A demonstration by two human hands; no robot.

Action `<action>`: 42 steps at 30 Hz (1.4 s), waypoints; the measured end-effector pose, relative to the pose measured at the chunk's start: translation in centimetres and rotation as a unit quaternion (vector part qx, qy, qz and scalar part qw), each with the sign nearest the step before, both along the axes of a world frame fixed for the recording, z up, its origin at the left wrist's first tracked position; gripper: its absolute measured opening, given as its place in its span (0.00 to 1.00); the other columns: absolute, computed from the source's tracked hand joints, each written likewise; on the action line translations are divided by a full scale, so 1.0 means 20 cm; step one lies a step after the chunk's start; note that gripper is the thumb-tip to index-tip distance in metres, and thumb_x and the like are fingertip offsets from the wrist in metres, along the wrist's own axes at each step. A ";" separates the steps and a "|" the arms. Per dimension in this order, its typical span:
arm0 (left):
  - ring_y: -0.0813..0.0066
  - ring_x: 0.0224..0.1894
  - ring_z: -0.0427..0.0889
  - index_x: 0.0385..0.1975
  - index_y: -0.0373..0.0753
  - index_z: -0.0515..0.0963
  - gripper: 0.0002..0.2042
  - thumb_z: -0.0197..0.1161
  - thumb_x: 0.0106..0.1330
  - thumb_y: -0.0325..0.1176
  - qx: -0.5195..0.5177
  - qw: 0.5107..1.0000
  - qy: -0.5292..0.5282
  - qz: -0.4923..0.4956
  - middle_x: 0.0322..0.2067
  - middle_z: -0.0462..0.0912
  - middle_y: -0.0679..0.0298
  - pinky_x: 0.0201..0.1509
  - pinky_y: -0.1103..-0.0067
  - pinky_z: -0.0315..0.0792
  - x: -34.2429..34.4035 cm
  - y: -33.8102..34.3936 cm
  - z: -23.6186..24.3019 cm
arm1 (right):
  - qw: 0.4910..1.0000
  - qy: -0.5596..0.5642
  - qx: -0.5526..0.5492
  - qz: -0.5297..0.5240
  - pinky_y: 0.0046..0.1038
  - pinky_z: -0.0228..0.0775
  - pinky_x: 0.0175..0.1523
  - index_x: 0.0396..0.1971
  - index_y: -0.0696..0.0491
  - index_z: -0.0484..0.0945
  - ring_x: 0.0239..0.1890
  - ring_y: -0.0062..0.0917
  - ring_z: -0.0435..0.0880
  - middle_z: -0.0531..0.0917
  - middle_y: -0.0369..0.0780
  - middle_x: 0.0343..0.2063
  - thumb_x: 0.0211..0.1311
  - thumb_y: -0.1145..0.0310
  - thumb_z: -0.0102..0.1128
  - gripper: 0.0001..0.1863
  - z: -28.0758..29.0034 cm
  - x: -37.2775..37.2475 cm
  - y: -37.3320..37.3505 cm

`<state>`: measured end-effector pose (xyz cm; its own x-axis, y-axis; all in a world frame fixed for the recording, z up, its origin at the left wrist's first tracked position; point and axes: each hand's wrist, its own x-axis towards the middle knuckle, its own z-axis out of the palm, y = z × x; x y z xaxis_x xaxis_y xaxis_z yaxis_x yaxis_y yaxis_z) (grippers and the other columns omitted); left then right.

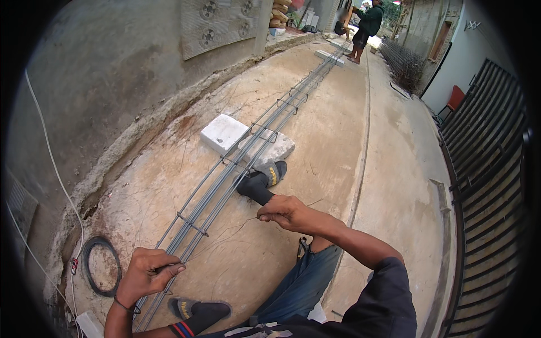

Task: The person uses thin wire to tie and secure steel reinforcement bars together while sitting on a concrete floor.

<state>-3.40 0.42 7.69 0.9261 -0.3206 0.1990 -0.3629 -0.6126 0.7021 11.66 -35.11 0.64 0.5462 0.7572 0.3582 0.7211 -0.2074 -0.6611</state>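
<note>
A long cage of steel reinforcing bars (192,223) with bent stirrups runs from my lower left toward the far end of the passage. Beside its near end is my left hand (147,272), closed, thumb and fingertips pinched together at the bars. My right hand (282,213) is closed too, held over the ground right of the cage. Between the two hands stretches thin tie wire (228,230), its ends running into both pinches. The cage rests across a pale block (275,147), near my sandalled foot (275,172).
A second white block (223,133) touches the cage's left side. A coil of dark wire (86,266) lies by the left wall, near a white cable (49,152). A black metal gate (479,186) lines the right. Farther off, a person (367,25) stands beside the cage.
</note>
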 end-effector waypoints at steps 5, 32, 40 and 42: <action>0.74 0.17 0.76 0.25 0.31 0.84 0.02 0.70 0.55 0.22 -0.074 0.980 -0.106 0.149 0.16 0.79 0.58 0.23 0.79 0.65 0.05 0.05 -0.03 | 0.995 -0.049 -0.020 -0.085 0.36 0.73 0.35 0.48 0.53 0.78 0.25 0.34 0.81 0.80 0.43 0.24 0.69 0.68 0.57 0.11 -0.04 -0.19 0.15; 0.73 0.22 0.82 0.29 0.32 0.85 0.04 0.68 0.61 0.26 -0.054 0.989 0.053 0.126 0.21 0.84 0.56 0.28 0.79 0.72 -0.08 0.20 -0.21 | 0.996 0.016 -0.090 0.013 0.33 0.73 0.45 0.37 0.54 0.85 0.38 0.31 0.83 0.84 0.42 0.34 0.66 0.64 0.65 0.09 0.15 -0.03 -0.23; 0.83 0.20 0.73 0.30 0.29 0.85 0.11 0.67 0.67 0.33 -0.225 0.962 0.095 0.121 0.19 0.81 0.65 0.24 0.82 0.65 -0.03 -0.04 -0.11 | 1.000 -0.007 0.021 -0.007 0.35 0.75 0.40 0.52 0.54 0.77 0.30 0.36 0.80 0.78 0.43 0.29 0.62 0.69 0.67 0.18 0.16 -0.28 0.12; 0.87 0.18 0.68 0.31 0.30 0.85 0.12 0.67 0.68 0.35 -0.253 0.953 0.067 0.153 0.17 0.78 0.68 0.21 0.84 0.59 -0.02 -0.04 -0.09 | 0.996 -0.078 0.028 -0.043 0.34 0.75 0.37 0.52 0.54 0.77 0.29 0.36 0.80 0.77 0.43 0.27 0.62 0.70 0.67 0.19 0.28 -0.26 0.12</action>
